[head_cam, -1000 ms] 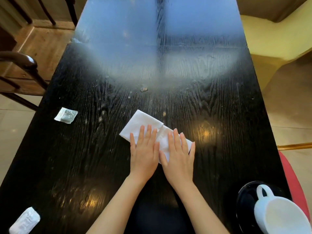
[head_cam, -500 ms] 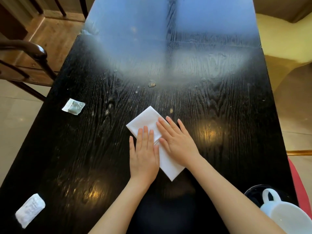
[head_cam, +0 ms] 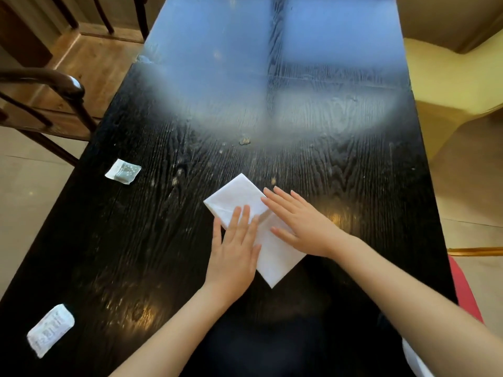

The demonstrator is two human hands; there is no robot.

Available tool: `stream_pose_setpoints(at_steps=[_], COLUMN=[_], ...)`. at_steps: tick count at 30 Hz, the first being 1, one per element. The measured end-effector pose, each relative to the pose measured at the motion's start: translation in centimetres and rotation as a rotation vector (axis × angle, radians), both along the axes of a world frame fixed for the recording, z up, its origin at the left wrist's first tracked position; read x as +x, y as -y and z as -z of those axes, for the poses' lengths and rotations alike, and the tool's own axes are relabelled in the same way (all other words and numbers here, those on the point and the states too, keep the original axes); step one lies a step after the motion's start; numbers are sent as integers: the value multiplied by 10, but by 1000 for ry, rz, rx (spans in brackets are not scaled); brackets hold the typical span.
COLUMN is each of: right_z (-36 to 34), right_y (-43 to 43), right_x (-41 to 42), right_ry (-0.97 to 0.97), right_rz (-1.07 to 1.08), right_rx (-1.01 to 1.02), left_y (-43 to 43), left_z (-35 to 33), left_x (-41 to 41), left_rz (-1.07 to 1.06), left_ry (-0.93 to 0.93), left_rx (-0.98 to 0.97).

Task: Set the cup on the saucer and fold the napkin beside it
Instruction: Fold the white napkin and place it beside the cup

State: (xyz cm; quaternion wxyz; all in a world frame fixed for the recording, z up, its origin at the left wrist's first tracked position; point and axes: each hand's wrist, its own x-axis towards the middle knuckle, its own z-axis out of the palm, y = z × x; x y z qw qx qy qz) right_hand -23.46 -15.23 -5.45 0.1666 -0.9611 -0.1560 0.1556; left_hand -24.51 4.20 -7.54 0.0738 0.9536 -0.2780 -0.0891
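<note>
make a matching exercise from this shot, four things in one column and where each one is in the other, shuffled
1 napkin
2 square packet
3 long packet
4 wooden chair

A near left corner of the table
B under the left hand and right hand
C beyond the table's left side
D by the table's left edge, farther away

Pairs: 1-B, 2-D, 3-A, 4-C

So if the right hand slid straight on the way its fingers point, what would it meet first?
The right hand points far-left across the napkin, which lies under its fingers. Beyond that it looks like bare table up to the left edge; the small packet seems to lie nearer than that line.
</note>
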Motion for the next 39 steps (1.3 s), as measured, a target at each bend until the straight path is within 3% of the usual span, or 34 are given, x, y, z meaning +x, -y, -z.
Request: stream_pose_setpoints(at_steps=[3, 5, 8, 12, 19, 23, 28, 31, 33, 39], right_z=[-17, -17, -6, -1, 0, -14, -32, -27, -18, 4], right_y=[24, 32, 32, 28, 26, 23, 10, 6, 2, -21], right_x=[-17, -30, -39, -41, -40, -30, 1, 20, 30, 47], right_ry=[-3, -40, -42, 209, 409, 363, 154, -95, -177, -80], right_rz=[-212, -308, -309, -328, -369, -238, 49, 275, 355, 513], right_rx=[-128, -237, -322, -280, -172, 78, 424, 613, 634, 580], left_y=[-4, -10, -14, -12, -15, -20, -26, -23, -19, -8], left_z=[0, 2, 2, 1, 4, 7, -2, -9, -9, -10], left_x=[-23, -31, -30, -29, -28, -18, -2, 7, 15, 32], left_rz=[189, 213, 219, 231, 258, 234, -105, -374, -540, -843], left_ry=[50, 6, -30, 1, 57, 62, -240, -411, -484, -507], left_rx=[-44, 40, 118, 118, 60, -187, -772, -905, -991, -1066])
